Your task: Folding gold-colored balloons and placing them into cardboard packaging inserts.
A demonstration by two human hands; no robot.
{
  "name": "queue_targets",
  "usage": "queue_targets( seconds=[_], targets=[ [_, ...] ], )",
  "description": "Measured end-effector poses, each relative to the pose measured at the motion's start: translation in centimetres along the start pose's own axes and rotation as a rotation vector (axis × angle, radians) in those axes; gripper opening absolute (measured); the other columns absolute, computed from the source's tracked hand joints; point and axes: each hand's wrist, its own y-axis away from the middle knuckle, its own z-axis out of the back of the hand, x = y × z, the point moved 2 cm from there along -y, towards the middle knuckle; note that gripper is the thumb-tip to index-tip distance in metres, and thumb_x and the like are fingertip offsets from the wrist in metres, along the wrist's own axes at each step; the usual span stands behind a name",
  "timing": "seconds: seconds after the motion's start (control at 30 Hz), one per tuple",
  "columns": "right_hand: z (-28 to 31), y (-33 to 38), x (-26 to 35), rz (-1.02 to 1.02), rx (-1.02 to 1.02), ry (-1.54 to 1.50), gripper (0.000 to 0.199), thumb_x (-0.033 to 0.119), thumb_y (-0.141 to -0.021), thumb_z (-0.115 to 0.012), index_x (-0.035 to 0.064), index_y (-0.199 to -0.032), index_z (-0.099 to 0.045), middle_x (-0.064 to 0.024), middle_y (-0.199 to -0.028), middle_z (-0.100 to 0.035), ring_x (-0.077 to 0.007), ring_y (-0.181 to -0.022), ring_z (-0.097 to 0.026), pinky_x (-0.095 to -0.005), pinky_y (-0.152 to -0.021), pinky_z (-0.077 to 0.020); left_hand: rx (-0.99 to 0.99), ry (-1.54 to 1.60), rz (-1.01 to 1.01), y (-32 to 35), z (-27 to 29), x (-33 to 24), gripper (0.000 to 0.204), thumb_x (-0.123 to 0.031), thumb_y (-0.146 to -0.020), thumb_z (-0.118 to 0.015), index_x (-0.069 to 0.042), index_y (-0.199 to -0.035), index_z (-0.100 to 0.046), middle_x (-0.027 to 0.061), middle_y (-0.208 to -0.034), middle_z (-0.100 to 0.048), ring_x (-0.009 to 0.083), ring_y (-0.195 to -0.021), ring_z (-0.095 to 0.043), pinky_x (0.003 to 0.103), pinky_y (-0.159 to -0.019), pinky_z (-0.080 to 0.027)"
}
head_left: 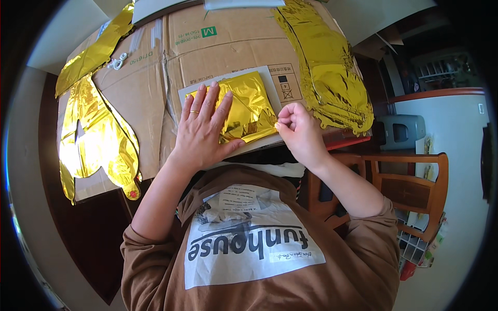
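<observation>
While left hand [203, 124] flattens, crinkled gold foil [248, 106]

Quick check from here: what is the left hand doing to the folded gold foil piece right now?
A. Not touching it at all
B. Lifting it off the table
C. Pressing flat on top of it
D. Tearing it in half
C: the left hand lies palm down, fingers spread, on the folded gold foil, while the right hand pinches its right edge.

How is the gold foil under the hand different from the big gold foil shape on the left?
The folded gold foil is a small flat square; the big foil shape is long and spread out. The folded one lies on a grey card with the left hand flat on it; the big one lies untouched on cardboard. Both are shiny and crinkled.
</observation>
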Motion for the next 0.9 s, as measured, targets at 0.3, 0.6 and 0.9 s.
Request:
queue_targets(
  seconds=[0.3, 0.6, 0.9],
  targets=[
    [-1.2, 2.1, -0.3, 0.389, -0.213, 0.264, 0.018, -0.003, -0.086, -0.068, 0.0055, -0.100, -0.061, -0.0111, -0.089, -0.069, -0.0322, -0.077, -0.066, -0.0415, -0.070, -0.0529, 0.005, -0.043, -0.009, 0.3, -0.5, -0.1, 0.092, -0.070, -0.085, -0.062, -0.015, -0.156, -0.040, 0.0197, -0.161, -0.034, 0.0422, -0.151, -0.026, 0.057, -0.123, -0.017],
    [-1.2, 2.5, -0.5, 0.596, -0.273, 0.486, 0.034, -0.004, -0.077, -0.069, 0.0067, -0.110, -0.070, -0.0098, -0.115, -0.064, -0.0295, -0.091, -0.061, -0.0401, -0.079, -0.0514, 0.022, -0.053, -0.010, 0.1, -0.2, -0.2, 0.093, -0.071, -0.086, -0.060, -0.014, -0.157, -0.039, 0.0200, -0.161, -0.034, 0.0417, -0.152, -0.026, 0.056, -0.123, -0.017],
    [-0.6, 2.5, -0.6, 0.705, -0.225, 0.739, 0.025, 0.010, -0.082, -0.069, 0.0053, -0.107, -0.071, -0.0052, -0.111, -0.063, -0.0229, -0.086, -0.055, -0.0383, -0.079, -0.0443, 0.056, -0.041, 0.007, -0.8, 1.2, -1.0, 0.088, -0.061, -0.089, -0.061, -0.008, -0.156, -0.039, 0.0205, -0.162, -0.034, 0.0406, -0.152, -0.026, 0.055, -0.124, -0.015]
  ],
)
